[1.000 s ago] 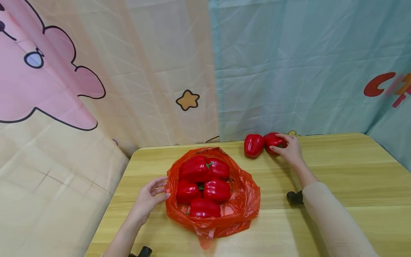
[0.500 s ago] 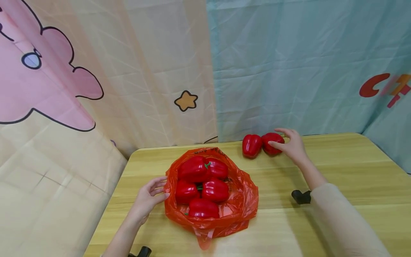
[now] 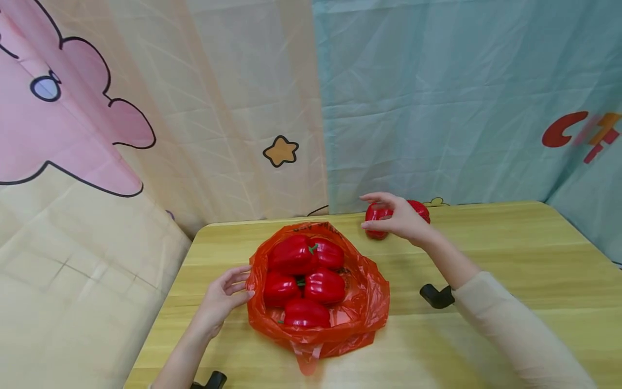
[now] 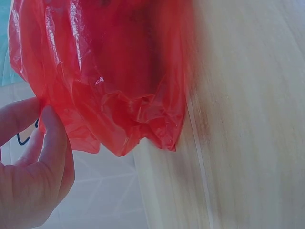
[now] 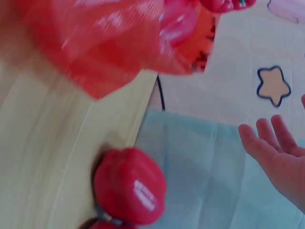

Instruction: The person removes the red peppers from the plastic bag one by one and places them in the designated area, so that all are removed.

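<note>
A red plastic bag (image 3: pixel 376 302) stands wide-mouthed on the table, with several red bell peppers (image 3: pixel 324 286) inside. My left hand (image 3: pixel 218 302) pinches the bag's left rim between thumb and fingers, as the left wrist view shows. At the back edge, two loose bell peppers sit side by side. The left one (image 3: pixel 374 233) is partly behind my right hand (image 3: pixel 400 219); the right one (image 3: pixel 421 209) shows only above the wrist. The right hand holds nothing, fingers and thumb spread apart. In the right wrist view it appears apart from the loose pepper (image 5: pixel 128 186).
The wooden table (image 3: pixel 510 243) ends at a printed cloth backdrop (image 3: pixel 413 108). Black wrist-camera pieces jut out beside the right forearm (image 3: pixel 437 296) and the left forearm (image 3: pixel 216 380).
My right hand has left the right loose pepper and shifted left, in front of the left one. Both loose peppers stay put. The left hand stays at the bag's rim.
</note>
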Demonstrator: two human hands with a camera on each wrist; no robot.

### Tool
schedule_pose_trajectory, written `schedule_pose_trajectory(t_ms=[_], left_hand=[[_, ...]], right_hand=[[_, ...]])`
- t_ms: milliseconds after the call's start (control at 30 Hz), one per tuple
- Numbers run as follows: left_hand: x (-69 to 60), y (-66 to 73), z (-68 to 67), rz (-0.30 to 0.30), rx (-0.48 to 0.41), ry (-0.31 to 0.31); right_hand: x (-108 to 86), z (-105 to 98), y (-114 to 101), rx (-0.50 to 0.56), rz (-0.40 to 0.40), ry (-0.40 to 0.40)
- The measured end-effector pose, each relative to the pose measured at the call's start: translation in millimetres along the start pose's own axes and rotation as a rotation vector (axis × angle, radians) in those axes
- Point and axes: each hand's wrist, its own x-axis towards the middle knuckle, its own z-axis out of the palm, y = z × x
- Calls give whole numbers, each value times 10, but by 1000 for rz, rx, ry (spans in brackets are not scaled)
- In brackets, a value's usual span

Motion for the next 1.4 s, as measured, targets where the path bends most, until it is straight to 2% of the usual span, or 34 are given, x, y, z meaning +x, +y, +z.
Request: schedule_pose_trajectory(t_ms=[167, 533, 800, 1033, 1267, 1400], left_hand=[[-15, -2, -12, -4, -2, 1], [-30, -13, -11, 5, -12, 12], [-53, -26, -15, 8, -6, 10], [-28, -18, -3, 20, -12, 12], [-25, -14, -1, 14, -6, 16], [-31, -3, -5, 17, -5, 12]], right_hand=[[121, 301, -165, 11, -93, -152], [284, 744, -306, 35, -207, -316], [358, 898, -283, -22, -244, -362], [410, 973, -271, -58, -243, -358], [418, 1033, -262, -47, -267, -365], [423, 1052, -257, -35, -251, -365]])
